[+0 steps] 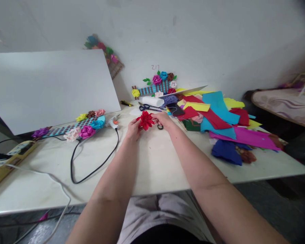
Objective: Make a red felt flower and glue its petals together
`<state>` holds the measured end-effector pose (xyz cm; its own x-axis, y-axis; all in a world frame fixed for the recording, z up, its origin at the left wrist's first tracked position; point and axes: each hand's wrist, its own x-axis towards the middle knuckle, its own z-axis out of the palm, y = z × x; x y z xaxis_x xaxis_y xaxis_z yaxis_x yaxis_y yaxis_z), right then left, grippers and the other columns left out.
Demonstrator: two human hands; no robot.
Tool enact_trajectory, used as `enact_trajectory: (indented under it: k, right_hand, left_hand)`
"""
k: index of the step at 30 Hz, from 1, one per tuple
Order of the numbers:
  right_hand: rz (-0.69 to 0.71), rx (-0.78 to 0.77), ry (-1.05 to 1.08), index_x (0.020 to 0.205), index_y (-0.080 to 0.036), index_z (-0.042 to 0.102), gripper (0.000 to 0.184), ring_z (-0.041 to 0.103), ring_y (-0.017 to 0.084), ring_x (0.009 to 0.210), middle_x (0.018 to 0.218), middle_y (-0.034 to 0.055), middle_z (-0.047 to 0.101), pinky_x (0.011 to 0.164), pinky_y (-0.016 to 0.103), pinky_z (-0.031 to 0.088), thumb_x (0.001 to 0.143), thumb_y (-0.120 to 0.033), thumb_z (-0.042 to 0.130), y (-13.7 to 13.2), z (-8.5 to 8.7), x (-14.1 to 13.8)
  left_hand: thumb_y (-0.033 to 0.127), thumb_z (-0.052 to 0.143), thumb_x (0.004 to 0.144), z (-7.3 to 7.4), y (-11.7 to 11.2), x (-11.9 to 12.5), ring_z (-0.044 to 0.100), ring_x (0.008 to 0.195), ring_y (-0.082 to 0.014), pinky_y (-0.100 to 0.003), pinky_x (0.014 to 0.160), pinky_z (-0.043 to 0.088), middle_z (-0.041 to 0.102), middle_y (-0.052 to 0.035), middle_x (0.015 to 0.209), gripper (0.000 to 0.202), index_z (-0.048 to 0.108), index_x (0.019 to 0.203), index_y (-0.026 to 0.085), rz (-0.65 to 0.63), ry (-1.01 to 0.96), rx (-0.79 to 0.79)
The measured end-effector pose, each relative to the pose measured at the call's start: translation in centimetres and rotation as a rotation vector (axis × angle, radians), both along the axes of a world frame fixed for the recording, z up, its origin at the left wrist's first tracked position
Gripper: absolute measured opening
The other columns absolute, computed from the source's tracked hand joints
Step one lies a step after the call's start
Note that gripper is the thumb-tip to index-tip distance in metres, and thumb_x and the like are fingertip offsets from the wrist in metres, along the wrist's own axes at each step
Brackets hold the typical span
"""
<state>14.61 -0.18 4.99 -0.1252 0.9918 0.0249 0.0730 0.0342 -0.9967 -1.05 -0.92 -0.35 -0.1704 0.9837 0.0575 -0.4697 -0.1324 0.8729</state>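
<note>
A red paper flower with pointed petals is held up over the white table, between my two hands. My left hand grips it from the left, fingers closed at its edge. On the other side, my right hand pinches at the flower's right edge; its fingertips are partly hidden. Just below the right hand lies a small black ring-shaped thing, partly covered. Behind the flower are dark-handled scissors and a white roll.
Coloured crepe paper is heaped on the right. To the left are a glue gun with a looping black cord, a lattice panel with paper flowers and a power strip. A white board leans behind. A box cutter lies farther back.
</note>
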Motion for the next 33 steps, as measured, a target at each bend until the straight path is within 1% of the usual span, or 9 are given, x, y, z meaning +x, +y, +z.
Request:
enact_trajectory:
  k: [3,6,11,15,19,22,27,30,33]
  right_hand:
    - [0.002,-0.06,0.038,0.059,-0.015,0.06,0.019,0.03,0.005,0.034,0.04,-0.0012,0.051,0.035,0.022,0.017,0.073,-0.028,0.061,-0.1,0.0,-0.2]
    - [-0.01,-0.093,0.071,0.059,-0.016,0.057,0.018,0.028,0.006,0.034,0.039,-0.0019,0.049,0.036,0.022,0.016,0.072,-0.027,0.062,0.0,-0.2,-0.4]
    - [-0.091,-0.028,0.107,0.054,-0.017,0.052,0.018,0.028,0.005,0.035,0.038,-0.0059,0.045,0.038,0.021,0.015,0.067,-0.02,0.063,-0.1,-0.2,-0.7]
    - [-0.118,0.027,0.133,0.057,-0.016,0.057,0.011,0.035,0.006,0.041,0.043,-0.0074,0.048,0.042,0.021,0.024,0.062,-0.018,0.066,-0.1,-0.2,-0.7]
    - [-0.061,0.06,0.121,0.062,-0.015,0.062,0.005,0.045,0.007,0.046,0.048,-0.0064,0.054,0.048,0.021,0.034,0.063,-0.018,0.066,-0.2,-0.4,-0.7]
    - [-0.023,0.081,0.124,0.063,-0.015,0.063,0.003,0.051,0.008,0.051,0.053,-0.0045,0.059,0.053,0.021,0.041,0.064,-0.015,0.066,-0.2,-0.6,-0.7]
    - [0.021,0.105,0.076,0.063,-0.014,0.064,0.005,0.052,0.009,0.052,0.054,-0.004,0.061,0.056,0.022,0.043,0.062,-0.014,0.068,0.3,-1.1,-0.5]
    - [-0.022,0.149,0.016,0.058,-0.015,0.06,0.009,0.051,0.008,0.051,0.051,-0.0052,0.058,0.055,0.022,0.042,0.06,-0.013,0.069,1.0,-1.7,-0.6]
    - [-0.03,0.197,-0.021,0.056,-0.016,0.058,0.012,0.052,0.009,0.053,0.052,-0.0053,0.057,0.056,0.022,0.043,0.06,-0.016,0.069,1.6,-2.2,-0.7]
  left_hand:
    - [0.022,0.08,0.059,0.2,-0.1,0.1,0.061,0.058,-0.0143,-0.025,0.056,0.05,0.069,-0.0028,0.067,0.024,0.067,0.078,0.015,-0.003,-0.024,-0.006]
    - [0.021,0.08,0.059,0.4,-0.3,0.3,0.06,0.057,-0.0133,-0.023,0.055,0.049,0.068,-0.0023,0.066,0.022,0.067,0.076,0.016,0.001,-0.031,-0.012]
    - [0.021,0.08,0.059,0.7,-0.7,0.5,0.061,0.058,-0.0129,-0.024,0.057,0.049,0.067,-0.0019,0.067,0.023,0.065,0.076,0.015,-0.031,-0.013,0.001]
    - [0.025,0.082,0.057,0.8,-1.1,0.4,0.06,0.058,-0.0127,-0.025,0.059,0.05,0.066,-0.0019,0.065,0.028,0.063,0.074,0.014,-0.081,0.044,0.006]
    - [0.028,0.081,0.056,0.7,-1.0,0.3,0.058,0.053,-0.0132,-0.025,0.055,0.048,0.064,-0.0019,0.059,0.027,0.062,0.068,0.014,-0.092,0.082,-0.014]
    - [0.028,0.079,0.057,0.6,-0.9,0.3,0.057,0.05,-0.0136,-0.026,0.051,0.045,0.062,-0.0022,0.056,0.024,0.062,0.064,0.014,-0.084,0.127,-0.018]
    - [0.03,0.079,0.057,0.4,-0.7,0.4,0.055,0.047,-0.012,-0.024,0.049,0.042,0.06,-0.0005,0.053,0.025,0.06,0.063,0.015,-0.042,0.157,0.008]
    - [0.034,0.081,0.056,0.3,-0.7,0.4,0.056,0.048,-0.0125,-0.024,0.049,0.043,0.06,0.0,0.054,0.03,0.061,0.065,0.015,-0.049,0.165,0.017]
    - [0.039,0.084,0.053,0.3,-0.8,0.3,0.06,0.053,-0.0153,-0.025,0.052,0.045,0.063,-0.0025,0.057,0.036,0.062,0.068,0.014,-0.081,0.178,0.014]
